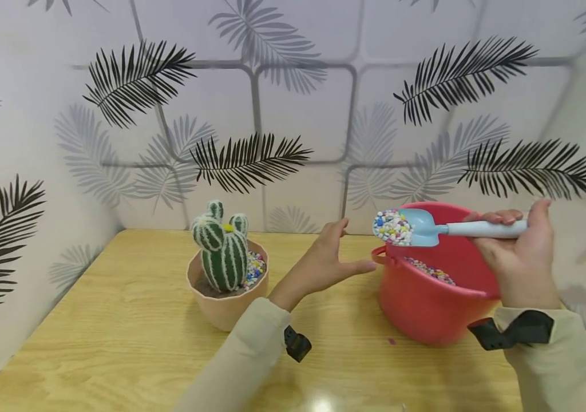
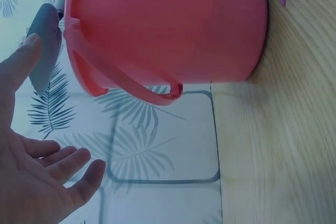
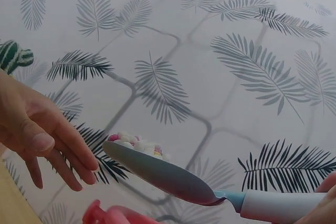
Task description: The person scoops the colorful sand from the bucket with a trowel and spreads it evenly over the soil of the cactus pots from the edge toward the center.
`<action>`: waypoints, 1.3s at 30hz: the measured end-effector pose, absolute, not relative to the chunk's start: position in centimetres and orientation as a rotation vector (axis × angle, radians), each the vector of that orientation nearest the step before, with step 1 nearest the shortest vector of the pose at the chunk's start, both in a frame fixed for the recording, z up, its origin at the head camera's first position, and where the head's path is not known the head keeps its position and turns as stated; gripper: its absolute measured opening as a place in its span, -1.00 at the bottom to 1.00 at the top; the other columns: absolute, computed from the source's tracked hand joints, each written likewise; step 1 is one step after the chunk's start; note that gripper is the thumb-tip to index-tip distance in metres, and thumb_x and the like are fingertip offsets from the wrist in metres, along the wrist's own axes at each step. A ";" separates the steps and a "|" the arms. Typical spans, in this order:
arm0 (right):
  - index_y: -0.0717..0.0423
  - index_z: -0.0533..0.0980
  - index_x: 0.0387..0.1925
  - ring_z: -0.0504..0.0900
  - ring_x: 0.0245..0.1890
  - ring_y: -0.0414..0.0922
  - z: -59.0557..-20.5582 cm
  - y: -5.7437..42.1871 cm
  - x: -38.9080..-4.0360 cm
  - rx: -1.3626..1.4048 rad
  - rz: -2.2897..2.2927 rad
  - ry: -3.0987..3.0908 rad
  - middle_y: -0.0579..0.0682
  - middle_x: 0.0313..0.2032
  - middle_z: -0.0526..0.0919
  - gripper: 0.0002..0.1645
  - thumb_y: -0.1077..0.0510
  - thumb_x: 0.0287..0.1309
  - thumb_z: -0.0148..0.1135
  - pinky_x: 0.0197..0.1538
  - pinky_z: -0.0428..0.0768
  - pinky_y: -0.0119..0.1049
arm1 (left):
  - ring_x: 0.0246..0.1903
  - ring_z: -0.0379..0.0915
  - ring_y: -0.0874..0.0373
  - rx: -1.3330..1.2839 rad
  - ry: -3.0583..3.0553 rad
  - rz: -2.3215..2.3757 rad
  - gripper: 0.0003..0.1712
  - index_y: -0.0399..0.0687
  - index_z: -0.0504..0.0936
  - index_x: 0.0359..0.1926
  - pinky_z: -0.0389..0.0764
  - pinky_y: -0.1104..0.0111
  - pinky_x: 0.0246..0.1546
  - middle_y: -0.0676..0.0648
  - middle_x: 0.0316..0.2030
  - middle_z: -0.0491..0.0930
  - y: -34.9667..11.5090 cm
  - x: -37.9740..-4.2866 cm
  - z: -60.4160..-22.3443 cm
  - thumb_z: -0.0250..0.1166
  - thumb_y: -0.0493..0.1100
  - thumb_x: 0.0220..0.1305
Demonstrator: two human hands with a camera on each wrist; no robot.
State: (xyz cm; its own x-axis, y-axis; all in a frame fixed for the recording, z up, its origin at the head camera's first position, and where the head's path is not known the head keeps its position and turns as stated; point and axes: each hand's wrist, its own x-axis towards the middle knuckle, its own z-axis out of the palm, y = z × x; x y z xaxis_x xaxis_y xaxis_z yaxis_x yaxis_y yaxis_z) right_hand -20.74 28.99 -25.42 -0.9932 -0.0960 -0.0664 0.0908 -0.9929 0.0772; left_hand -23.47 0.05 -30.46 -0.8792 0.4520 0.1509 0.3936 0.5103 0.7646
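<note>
My right hand (image 1: 522, 252) grips the pale handle of a light blue hand trowel (image 1: 424, 228). Colourful pebbles (image 1: 393, 227) are heaped on its blade, which is held over the rim of a red bucket (image 1: 427, 309). More pebbles (image 1: 429, 270) lie inside the bucket. Left of the trowel's tip, my left hand (image 1: 321, 260) is held with thumb and fingers spread, holding nothing. In the right wrist view the left hand (image 3: 47, 129) is beside the loaded blade (image 3: 163, 174). The left wrist view shows the trowel's underside (image 2: 44, 45) behind the left thumb.
A green knitted-looking cactus (image 1: 225, 260) stands in a peach pot (image 1: 228, 315) with soil and some pebbles, left of my left forearm. A pink pebble (image 1: 392, 341) lies on the wooden table (image 1: 118, 332) before the bucket. Leaf-patterned wall covering (image 1: 303, 114) rises behind.
</note>
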 end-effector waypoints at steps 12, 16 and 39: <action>0.20 0.25 -0.65 0.32 -0.58 0.01 -25.6 24.7 -21.0 0.156 -3.015 -0.099 0.11 -0.66 0.29 -0.36 -0.22 0.09 0.27 0.06 0.26 -0.23 | 0.37 0.11 -0.01 0.749 2.729 1.310 0.16 -0.06 -0.10 0.49 0.28 0.08 0.32 -0.14 0.41 0.09 -3.5 -21.3 -30.8 0.41 0.16 0.07; 0.18 0.26 -0.64 0.35 -0.57 -0.01 -25.9 23.4 -21.2 0.190 -3.025 -0.061 0.08 -0.65 0.31 -0.39 -0.21 0.10 0.26 0.03 0.30 -0.22 | 0.35 0.17 -0.02 0.707 2.768 1.271 0.16 0.03 -0.09 0.50 0.32 0.05 0.28 -0.12 0.41 0.09 -4.6 -20.3 -31.1 0.41 0.20 0.05; 0.16 0.19 -0.70 0.29 -0.64 -0.05 -25.2 17.2 -21.1 0.160 -2.944 0.007 0.05 -0.73 0.23 -0.32 -0.25 0.16 0.18 -0.17 0.21 -0.19 | 0.19 0.33 -0.04 0.684 2.923 1.454 -0.12 -0.16 0.25 0.32 0.50 0.08 0.08 -0.15 0.25 0.33 -10.5 -15.5 -31.9 0.48 -0.07 0.03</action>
State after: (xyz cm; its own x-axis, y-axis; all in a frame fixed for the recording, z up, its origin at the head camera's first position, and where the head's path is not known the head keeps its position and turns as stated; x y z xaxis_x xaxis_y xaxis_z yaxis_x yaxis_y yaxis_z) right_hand -21.06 17.24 -25.19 -0.9755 -0.1915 -0.1081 0.1920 -0.9814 0.0061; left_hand -15.47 -10.51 -31.94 -0.8980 0.2720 0.3459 0.4400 0.5401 0.7174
